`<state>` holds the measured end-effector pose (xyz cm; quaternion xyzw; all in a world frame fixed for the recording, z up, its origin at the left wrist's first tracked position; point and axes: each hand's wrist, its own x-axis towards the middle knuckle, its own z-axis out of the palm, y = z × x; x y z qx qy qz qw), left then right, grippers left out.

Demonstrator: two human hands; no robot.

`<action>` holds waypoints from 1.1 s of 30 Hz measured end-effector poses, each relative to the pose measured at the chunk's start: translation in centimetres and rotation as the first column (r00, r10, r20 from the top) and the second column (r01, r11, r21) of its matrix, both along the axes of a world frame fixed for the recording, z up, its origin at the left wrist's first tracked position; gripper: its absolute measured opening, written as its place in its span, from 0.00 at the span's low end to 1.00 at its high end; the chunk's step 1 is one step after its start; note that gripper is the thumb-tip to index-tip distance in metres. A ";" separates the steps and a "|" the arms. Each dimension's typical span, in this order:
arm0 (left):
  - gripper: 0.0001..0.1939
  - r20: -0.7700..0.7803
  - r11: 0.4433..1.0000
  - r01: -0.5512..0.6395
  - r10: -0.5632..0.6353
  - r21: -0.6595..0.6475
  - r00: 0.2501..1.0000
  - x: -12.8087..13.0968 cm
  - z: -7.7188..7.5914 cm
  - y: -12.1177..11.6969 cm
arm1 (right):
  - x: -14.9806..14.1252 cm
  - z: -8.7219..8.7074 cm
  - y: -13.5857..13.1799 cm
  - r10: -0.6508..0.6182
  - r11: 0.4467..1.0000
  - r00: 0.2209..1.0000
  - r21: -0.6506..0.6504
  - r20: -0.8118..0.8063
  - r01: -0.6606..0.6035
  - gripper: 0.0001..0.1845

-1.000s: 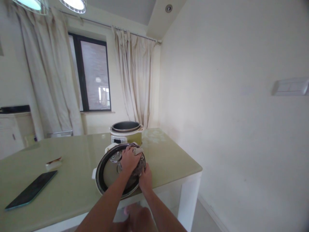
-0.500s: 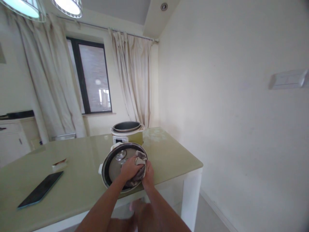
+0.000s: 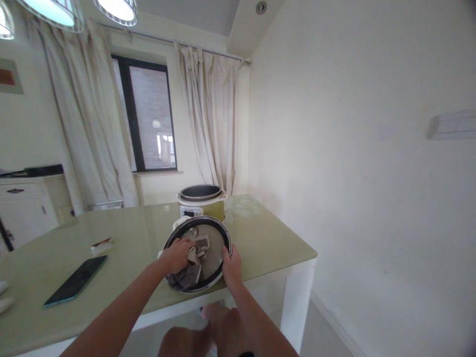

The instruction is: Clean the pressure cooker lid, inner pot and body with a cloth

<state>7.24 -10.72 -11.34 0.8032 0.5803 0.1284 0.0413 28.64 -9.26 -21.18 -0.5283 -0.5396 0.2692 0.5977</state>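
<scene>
A round pot lid [image 3: 216, 248] with a dark rim is tilted up at the table's near edge, its metal inner face toward me. My right hand [image 3: 231, 263] grips the lid's right rim, thumb on the inner face. Pressed against the left part of that face, my left hand [image 3: 178, 255] is closed on a crumpled grey-brown cloth [image 3: 189, 272]. Just behind the lid stands a green and white electric cooker [image 3: 203, 201], uncovered, with a dark inner pot and a small display on its front.
On the greenish tabletop [image 3: 137, 233] to the left lie a dark phone or tablet [image 3: 76, 281] and a small white item [image 3: 101, 246]. White objects [image 3: 4, 302] show at the left edge. A wall [image 3: 357, 173] rises on the right.
My left hand has moved the cloth from the lid's right side to its left side. My right hand stays on the right rim. The view has turned slightly left.
</scene>
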 end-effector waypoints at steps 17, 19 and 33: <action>0.24 0.050 0.891 -0.352 0.353 0.285 0.934 8.2 -3.0 -2.5 | -0.7 0.2 -0.8 -0.056 0.998 0.998 -0.027 0.021 0.056 0.31; 0.20 0.035 0.920 -0.283 0.285 0.271 0.958 9.9 -2.6 -2.4 | -0.5 0.2 -0.9 -0.024 1.000 1.000 -0.021 -0.015 0.024 0.33; 0.32 0.130 0.910 -0.002 -0.057 0.415 0.990 0.9 -5.3 -3.7 | 0.1 -0.3 -0.1 -0.121 0.991 0.989 0.062 0.081 0.116 0.30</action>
